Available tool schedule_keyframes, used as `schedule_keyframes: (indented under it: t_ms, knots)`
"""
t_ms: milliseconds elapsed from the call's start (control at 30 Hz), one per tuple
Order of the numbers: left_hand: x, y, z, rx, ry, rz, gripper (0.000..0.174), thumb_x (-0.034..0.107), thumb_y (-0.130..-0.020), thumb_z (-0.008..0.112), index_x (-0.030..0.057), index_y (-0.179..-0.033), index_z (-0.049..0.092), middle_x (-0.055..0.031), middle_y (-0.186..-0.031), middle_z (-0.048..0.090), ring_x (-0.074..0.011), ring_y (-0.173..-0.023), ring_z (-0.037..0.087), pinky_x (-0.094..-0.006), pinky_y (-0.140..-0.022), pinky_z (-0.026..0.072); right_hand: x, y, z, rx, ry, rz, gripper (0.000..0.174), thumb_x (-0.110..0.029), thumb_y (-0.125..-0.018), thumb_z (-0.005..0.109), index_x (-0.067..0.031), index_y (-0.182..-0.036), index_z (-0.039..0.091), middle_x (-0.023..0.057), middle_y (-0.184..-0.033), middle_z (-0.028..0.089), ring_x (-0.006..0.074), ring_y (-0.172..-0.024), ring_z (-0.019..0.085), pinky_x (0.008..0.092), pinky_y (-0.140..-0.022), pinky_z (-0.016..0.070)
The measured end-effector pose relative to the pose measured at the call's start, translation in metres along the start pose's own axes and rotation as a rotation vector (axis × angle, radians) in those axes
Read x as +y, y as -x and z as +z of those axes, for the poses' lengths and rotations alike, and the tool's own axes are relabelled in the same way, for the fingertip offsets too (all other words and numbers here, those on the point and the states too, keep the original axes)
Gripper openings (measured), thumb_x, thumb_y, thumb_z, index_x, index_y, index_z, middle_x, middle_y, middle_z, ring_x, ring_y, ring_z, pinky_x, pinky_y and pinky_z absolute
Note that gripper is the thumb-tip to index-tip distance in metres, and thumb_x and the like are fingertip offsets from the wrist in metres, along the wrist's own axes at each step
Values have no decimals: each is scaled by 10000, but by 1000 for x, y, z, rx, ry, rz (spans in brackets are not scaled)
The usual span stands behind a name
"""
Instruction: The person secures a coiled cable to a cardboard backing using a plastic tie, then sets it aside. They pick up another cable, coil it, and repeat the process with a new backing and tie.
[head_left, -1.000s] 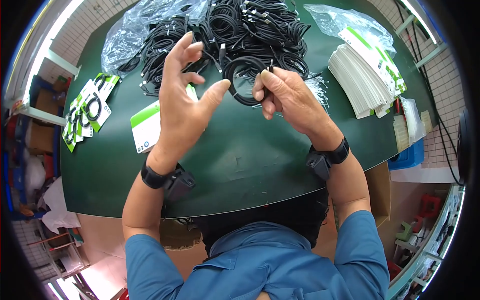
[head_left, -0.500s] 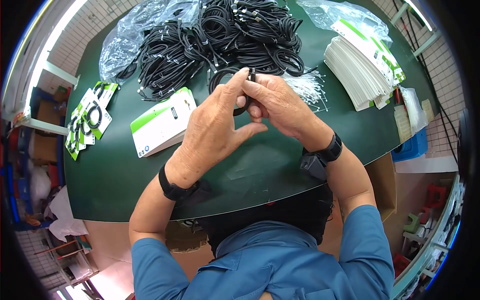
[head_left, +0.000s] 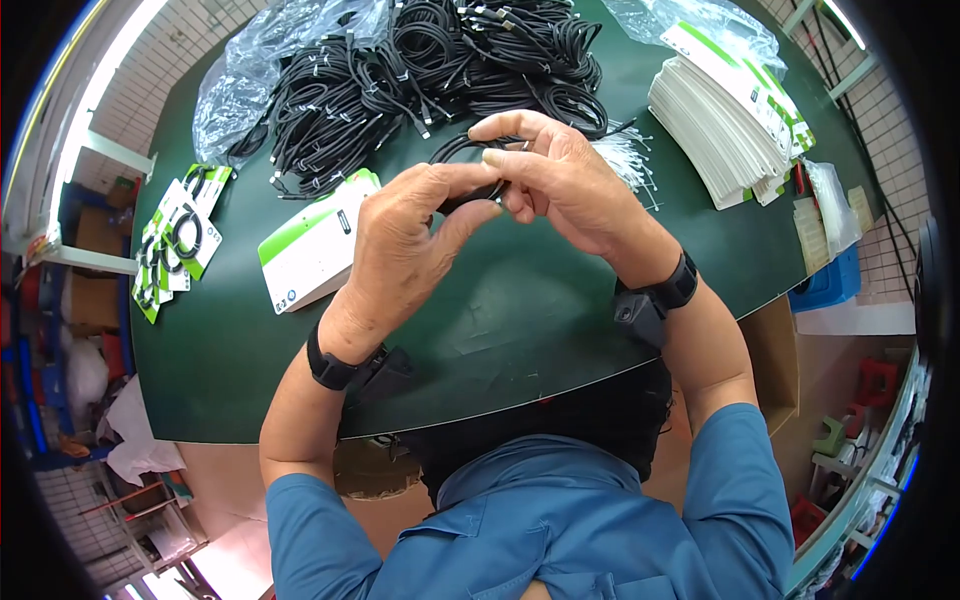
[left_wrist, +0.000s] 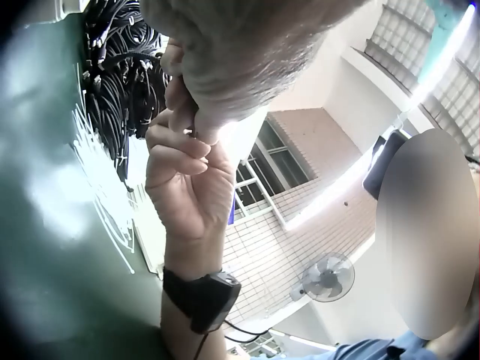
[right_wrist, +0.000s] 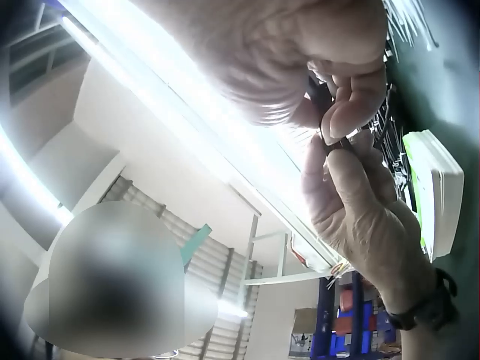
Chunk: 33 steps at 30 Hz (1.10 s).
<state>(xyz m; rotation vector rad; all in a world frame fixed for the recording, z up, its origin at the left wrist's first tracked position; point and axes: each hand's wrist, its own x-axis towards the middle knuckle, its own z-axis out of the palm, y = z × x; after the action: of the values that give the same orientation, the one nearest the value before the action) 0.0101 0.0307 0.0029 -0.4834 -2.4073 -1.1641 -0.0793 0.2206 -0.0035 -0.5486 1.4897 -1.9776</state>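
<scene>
A coil of black cable (head_left: 460, 150) is held up over the table between both hands, partly covered by the fingers. My left hand (head_left: 400, 230) pinches its near side with thumb and forefinger. From the other side, my right hand (head_left: 575, 185) grips the coil, its forefinger arched over the top. The fingertips of the two hands meet at the cable. In the right wrist view, a short dark piece of the cable (right_wrist: 321, 94) shows between the fingers, with the left hand (right_wrist: 367, 217) below it. The left wrist view has the right hand (left_wrist: 187, 180) with fingers curled.
Behind the hands lies a heap of black cables (head_left: 330, 125), with white cable ties (head_left: 630, 165) to its right. Green-and-white cards are stacked at left (head_left: 315, 245) and right (head_left: 710, 130). Cards with coils (head_left: 190, 235) lie far left. Clear plastic bags (head_left: 235, 110) flank the heap.
My left hand, spread and apart from the coil a second ago, has come right and now pinches it. The right hand keeps its grip, its forefinger now arched over the coil.
</scene>
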Motion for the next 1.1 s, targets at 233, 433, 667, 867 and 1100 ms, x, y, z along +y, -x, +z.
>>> schedule_keyframes:
  t_ms: [233, 433, 667, 867, 1100]
  knots:
    - [-1, -3, -14, 23, 387, -260, 229, 52, -895, 830, 18, -1118, 789, -46, -951, 790, -57, -777, 682, -217, -677, 528, -24, 10, 5, 17, 294, -27, 420, -206, -974, 740, -28, -1331, 610, 39, -959, 689, 65, -701, 617, 203, -602, 504]
    - [0, -5, -22, -8, 387, -277, 223, 35, -905, 811, 17, -1126, 789, -40, -945, 789, -43, -757, 660, -211, -657, 520, -24, 10, -7, 56, 925, -534, 350, -170, -893, 802, -86, -1214, 689, 12, -933, 676, 107, -776, 638, 237, -631, 537]
    - [-4, -2, -15, -121, 177, -140, 220, 42, -893, 817, 42, -1112, 801, -25, -894, 777, -39, -718, 632, -199, -624, 497, -10, 7, -6, -233, 1079, -559, 259, -181, -891, 782, -5, -1058, 689, 157, -918, 684, 384, -833, 658, 449, -718, 541]
    - [-4, -7, -18, -171, 186, -108, 259, 35, -843, 840, 46, -1099, 803, -14, -886, 772, -43, -712, 625, -206, -623, 481, -20, 6, -9, -312, 1006, -362, 213, -153, -907, 760, 17, -997, 666, 189, -872, 645, 403, -808, 631, 471, -706, 504]
    - [-6, -7, -13, -115, 155, -37, 253, -9, -818, 837, 30, -1064, 792, -34, -900, 763, -80, -751, 658, -232, -653, 500, -13, 6, -18, -316, 1030, -531, 261, -195, -909, 764, 12, -1042, 678, 147, -838, 647, 317, -704, 635, 415, -667, 497]
